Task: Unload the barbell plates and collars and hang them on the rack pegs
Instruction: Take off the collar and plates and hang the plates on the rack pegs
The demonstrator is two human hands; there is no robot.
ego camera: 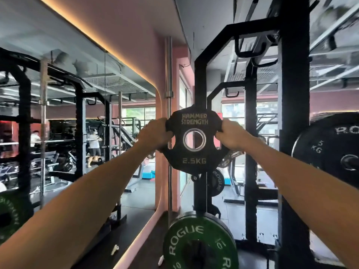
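My left hand (153,133) and right hand (229,135) each grip the 2.5 kg plate (194,160) by its cutouts, keeping its bore square to the rack upright (200,78).

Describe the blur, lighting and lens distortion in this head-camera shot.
Head view: the 2.5 kg plate, gripped by the left hand and right hand, is sharp enough to read; the upper right ceiling is motion-smeared; the wide lens bows the forearms outward; a warm LED strip glows along the mirror's edge; the windows look bright.
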